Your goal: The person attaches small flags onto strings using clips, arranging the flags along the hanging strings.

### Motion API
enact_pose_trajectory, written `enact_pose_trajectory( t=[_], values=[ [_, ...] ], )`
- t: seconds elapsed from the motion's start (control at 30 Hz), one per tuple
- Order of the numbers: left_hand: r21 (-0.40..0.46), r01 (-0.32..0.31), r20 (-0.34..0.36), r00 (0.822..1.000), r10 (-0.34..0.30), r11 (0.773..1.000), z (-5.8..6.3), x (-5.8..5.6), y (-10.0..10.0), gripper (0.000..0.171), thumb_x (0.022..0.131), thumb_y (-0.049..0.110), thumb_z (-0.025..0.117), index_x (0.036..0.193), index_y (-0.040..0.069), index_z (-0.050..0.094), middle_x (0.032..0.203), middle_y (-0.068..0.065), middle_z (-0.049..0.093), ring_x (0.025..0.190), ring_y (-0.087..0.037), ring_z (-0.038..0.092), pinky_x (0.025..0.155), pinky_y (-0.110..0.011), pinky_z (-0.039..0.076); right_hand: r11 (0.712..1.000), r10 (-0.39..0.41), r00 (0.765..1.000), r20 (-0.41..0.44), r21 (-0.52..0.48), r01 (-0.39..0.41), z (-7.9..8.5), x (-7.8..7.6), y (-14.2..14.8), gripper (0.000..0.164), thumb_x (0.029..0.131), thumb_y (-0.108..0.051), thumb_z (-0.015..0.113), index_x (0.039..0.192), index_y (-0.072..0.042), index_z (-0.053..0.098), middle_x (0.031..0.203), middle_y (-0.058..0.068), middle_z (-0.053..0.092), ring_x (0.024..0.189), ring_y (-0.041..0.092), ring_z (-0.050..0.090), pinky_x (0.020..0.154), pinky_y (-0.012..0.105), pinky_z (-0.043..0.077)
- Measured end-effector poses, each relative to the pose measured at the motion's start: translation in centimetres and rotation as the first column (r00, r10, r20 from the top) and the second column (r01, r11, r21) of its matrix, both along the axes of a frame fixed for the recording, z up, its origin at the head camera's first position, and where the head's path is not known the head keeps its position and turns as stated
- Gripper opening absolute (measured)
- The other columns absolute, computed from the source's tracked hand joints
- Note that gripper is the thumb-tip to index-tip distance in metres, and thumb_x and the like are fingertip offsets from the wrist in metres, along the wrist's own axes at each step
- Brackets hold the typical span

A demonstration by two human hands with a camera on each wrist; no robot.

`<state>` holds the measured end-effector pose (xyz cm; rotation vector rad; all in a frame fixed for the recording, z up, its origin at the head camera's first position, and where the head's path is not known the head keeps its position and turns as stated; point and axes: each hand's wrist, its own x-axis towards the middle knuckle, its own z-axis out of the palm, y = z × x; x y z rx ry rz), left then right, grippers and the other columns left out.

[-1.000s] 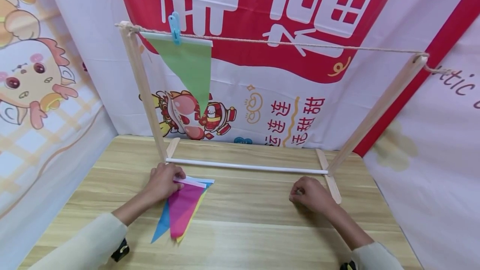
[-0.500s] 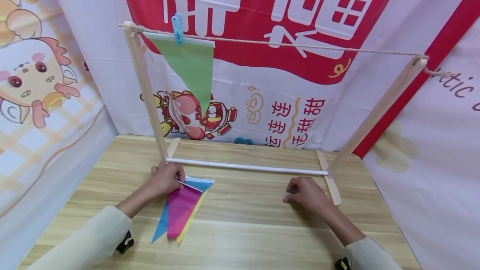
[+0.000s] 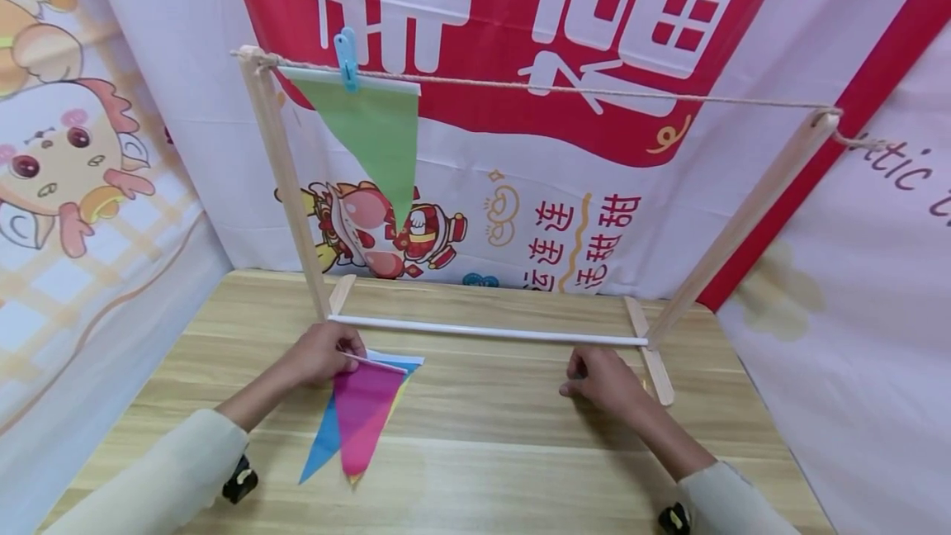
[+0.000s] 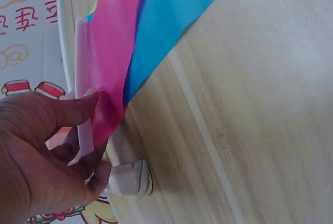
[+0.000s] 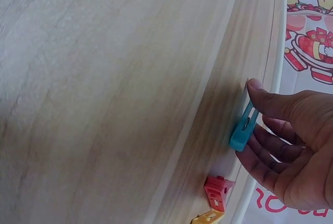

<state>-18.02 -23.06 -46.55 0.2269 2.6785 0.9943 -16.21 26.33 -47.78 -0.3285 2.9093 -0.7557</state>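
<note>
My left hand (image 3: 327,352) pinches the white top strip of a pink pennant (image 3: 364,411) between thumb and fingers. Under that pennant lie a blue pennant (image 3: 319,444) and a yellow one, of which only slivers show. On the right, my right hand (image 3: 603,378) holds a teal clothespin (image 5: 243,130) low over the table, thumb on one handle and fingers on the other side. A green pennant (image 3: 379,126) hangs from the string (image 3: 565,89), held by a light blue clothespin (image 3: 346,60).
Wooden posts (image 3: 286,188) carry the string, and a white rod (image 3: 483,329) joins their bases. A red clothespin (image 5: 217,193) and a yellow clothespin (image 5: 208,217) lie near my right hand. Printed cloth hangs behind the wooden table (image 3: 505,485).
The pink pennant has shifted in my left hand, its tip swinging right over the yellow one. My right hand has moved slightly left.
</note>
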Motion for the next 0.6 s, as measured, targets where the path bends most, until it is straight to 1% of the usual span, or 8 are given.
enact_pose_trajectory(
  t=[0.1, 0.17, 0.2, 0.23, 0.33, 0.43, 0.47, 0.6],
  values=[
    [0.058, 0.011, 0.036, 0.999, -0.013, 0.998, 0.2, -0.1, -0.2, 0.014, 0.098, -0.007, 0.076, 0.104, 0.002, 0.084, 0.096, -0.011, 0.077, 0.088, -0.022, 0.064, 0.073, -0.034, 0.06, 1.0, 0.017, 1.0, 0.003, -0.008, -0.017, -0.1, -0.2, 0.2, 0.031, 0.089, -0.019, 0.099, 0.095, -0.009, 0.07, 0.089, 0.005, 0.068, 0.082, 0.016, 0.058, 0.074, 0.036, 0.05],
    [0.078, 0.003, 0.054, 0.999, -0.007, 0.997, 0.2, -0.2, -0.3, 0.014, 0.099, -0.007, 0.077, 0.106, 0.003, 0.085, 0.098, -0.012, 0.078, 0.087, -0.023, 0.064, 0.071, -0.031, 0.059, 0.998, 0.048, 0.999, -0.002, -0.031, -0.048, -0.1, -0.4, 0.6, 0.029, 0.091, -0.018, 0.097, 0.097, -0.007, 0.071, 0.089, 0.006, 0.069, 0.084, 0.018, 0.06, 0.076, 0.038, 0.053],
    [0.078, 0.003, 0.053, 0.999, -0.007, 0.997, 0.2, -0.2, -0.3, 0.013, 0.1, -0.005, 0.078, 0.107, 0.003, 0.085, 0.099, -0.012, 0.079, 0.088, -0.022, 0.064, 0.071, -0.03, 0.059, 0.997, 0.066, 0.998, -0.004, -0.044, -0.066, 0.0, -0.4, 0.7, 0.028, 0.092, -0.018, 0.096, 0.099, -0.006, 0.072, 0.09, 0.006, 0.07, 0.085, 0.018, 0.063, 0.078, 0.039, 0.056],
    [0.077, 0.005, 0.05, 0.999, -0.009, 0.997, 0.2, -0.2, -0.3, 0.012, 0.099, -0.003, 0.08, 0.107, 0.003, 0.086, 0.099, -0.012, 0.08, 0.088, -0.022, 0.065, 0.072, -0.03, 0.059, 0.993, 0.1, 0.995, -0.024, -0.064, -0.101, -0.5, -0.7, 1.3, 0.028, 0.094, -0.02, 0.094, 0.101, -0.004, 0.072, 0.091, 0.007, 0.072, 0.086, 0.018, 0.065, 0.078, 0.038, 0.057],
    [0.07, -0.011, 0.052, 0.999, 0.007, 0.997, 0.1, -0.3, 0.0, 0.009, 0.097, 0.005, 0.088, 0.106, 0.005, 0.087, 0.099, -0.009, 0.082, 0.089, -0.021, 0.066, 0.075, -0.031, 0.058, 0.983, 0.154, 0.988, -0.015, -0.102, -0.154, -0.1, -0.9, 2.0, 0.028, 0.097, -0.019, 0.092, 0.107, 0.001, 0.075, 0.095, 0.009, 0.077, 0.091, 0.021, 0.073, 0.082, 0.043, 0.064],
    [0.075, -0.014, 0.049, 0.999, 0.01, 0.997, 0.0, -0.3, 0.1, 0.009, 0.096, 0.012, 0.091, 0.104, 0.007, 0.088, 0.099, -0.006, 0.083, 0.092, -0.02, 0.067, 0.078, -0.031, 0.056, 0.98, 0.167, 0.986, 0.025, -0.112, -0.163, 0.3, -1.0, 2.3, 0.029, 0.098, -0.019, 0.091, 0.112, 0.003, 0.077, 0.099, 0.01, 0.081, 0.095, 0.021, 0.076, 0.086, 0.043, 0.066],
    [0.084, -0.013, 0.047, 0.999, 0.009, 0.996, 0.0, -0.3, 0.2, 0.009, 0.097, 0.014, 0.091, 0.104, 0.008, 0.089, 0.098, -0.005, 0.083, 0.093, -0.02, 0.067, 0.079, -0.032, 0.056, 0.984, 0.152, 0.987, 0.055, -0.099, -0.146, 1.1, -0.9, 2.0, 0.029, 0.096, -0.016, 0.091, 0.112, 0.004, 0.078, 0.1, 0.01, 0.081, 0.096, 0.022, 0.077, 0.088, 0.044, 0.066],
    [0.175, -0.016, 0.062, 0.998, 0.005, 0.984, 0.0, -0.3, 0.2, 0.01, 0.101, 0.017, 0.088, 0.105, 0.008, 0.089, 0.099, -0.004, 0.085, 0.093, -0.019, 0.07, 0.081, -0.033, 0.062, 0.987, 0.161, 0.983, 0.093, -0.047, -0.157, 1.9, -1.2, 2.2, 0.027, 0.098, -0.017, 0.089, 0.117, 0.002, 0.081, 0.103, 0.008, 0.083, 0.097, 0.017, 0.076, 0.089, 0.04, 0.065]
  ],
)
